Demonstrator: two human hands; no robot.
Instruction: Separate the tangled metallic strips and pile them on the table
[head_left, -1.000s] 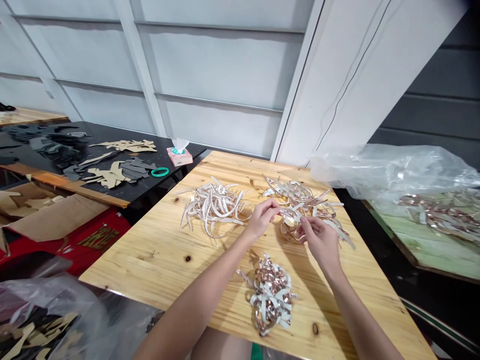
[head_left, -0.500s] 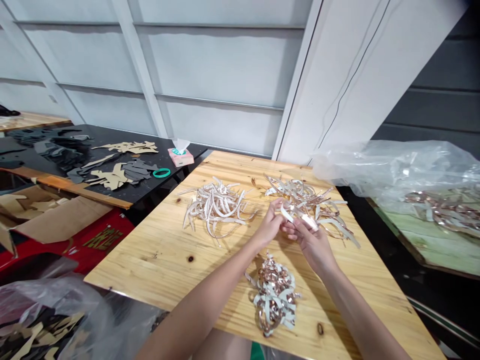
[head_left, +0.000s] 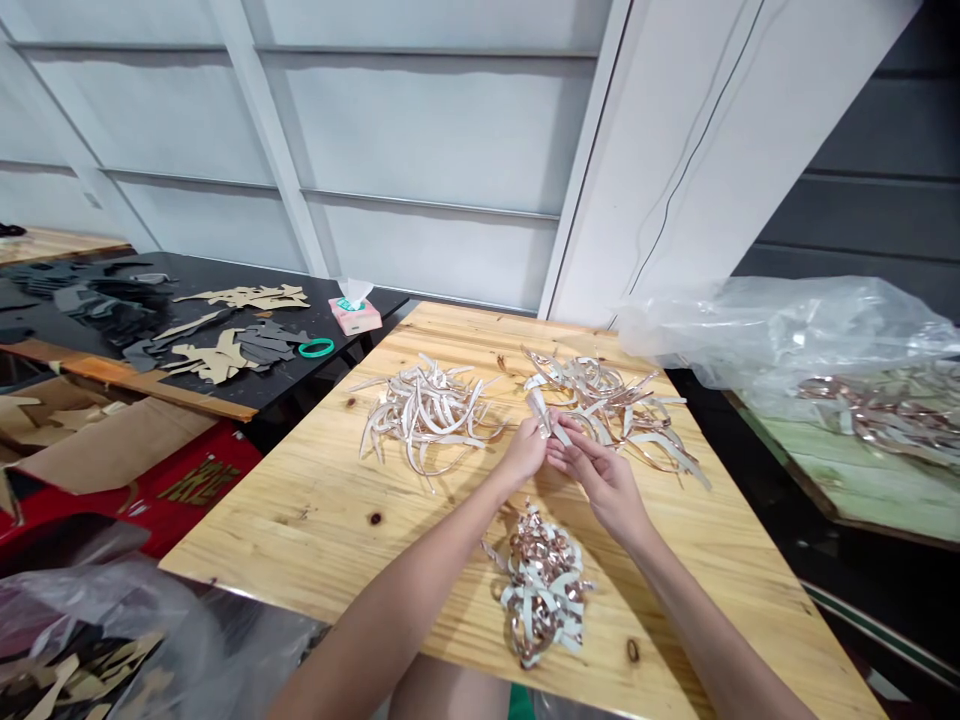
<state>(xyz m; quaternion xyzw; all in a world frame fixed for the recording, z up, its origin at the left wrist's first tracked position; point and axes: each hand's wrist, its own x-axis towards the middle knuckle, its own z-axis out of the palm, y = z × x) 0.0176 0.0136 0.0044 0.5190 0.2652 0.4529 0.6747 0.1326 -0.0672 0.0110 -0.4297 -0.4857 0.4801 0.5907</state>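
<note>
Both hands meet over the middle of the wooden table, working on a shiny pinkish-white strip [head_left: 540,408]. My left hand [head_left: 525,450] is closed on the strip, whose end sticks up past the fingers. The fingers of my right hand [head_left: 596,470] pinch the strip's other part from the right side. Just beyond the hands spreads a pile of loose white and copper strips [head_left: 615,400]. To the left lies a pile of whitish curved strips [head_left: 427,410]. Closer to me is a heap of curled copper and white strips [head_left: 544,590].
On the left, a black table [head_left: 292,385] holds beige and grey cut pieces [head_left: 217,355], a green tape ring [head_left: 316,347] and a tissue box [head_left: 355,312]. A cardboard box [head_left: 127,440] and plastic bag [head_left: 180,610] are below. Clear plastic sheeting [head_left: 787,325] lies at right.
My hands have drawn slightly left and closer together. The strip, earlier stretched between the hands towards the right, now stands up at my left fingers. The view has shifted a little.
</note>
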